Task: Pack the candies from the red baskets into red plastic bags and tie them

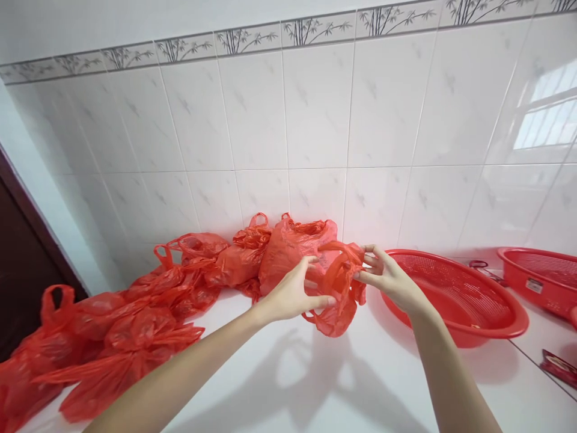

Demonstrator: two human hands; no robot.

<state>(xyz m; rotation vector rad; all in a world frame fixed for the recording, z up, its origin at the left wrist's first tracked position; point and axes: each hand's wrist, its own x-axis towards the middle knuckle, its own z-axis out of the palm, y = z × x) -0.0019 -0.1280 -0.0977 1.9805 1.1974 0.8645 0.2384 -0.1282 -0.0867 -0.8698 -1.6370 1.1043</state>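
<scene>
Your right hand (393,281) grips the edge of a loose red bag (341,285) in its fingertips, holding it up over the white table (252,367). Your left hand (293,293) is spread, thumb and fingers parted — whether the thumb presses the bag or only overlaps it, you cannot tell. Behind the bag sits a bulging sack (283,246), close to the tiled wall (315,114); a red basket (469,337) stands to the right.
</scene>
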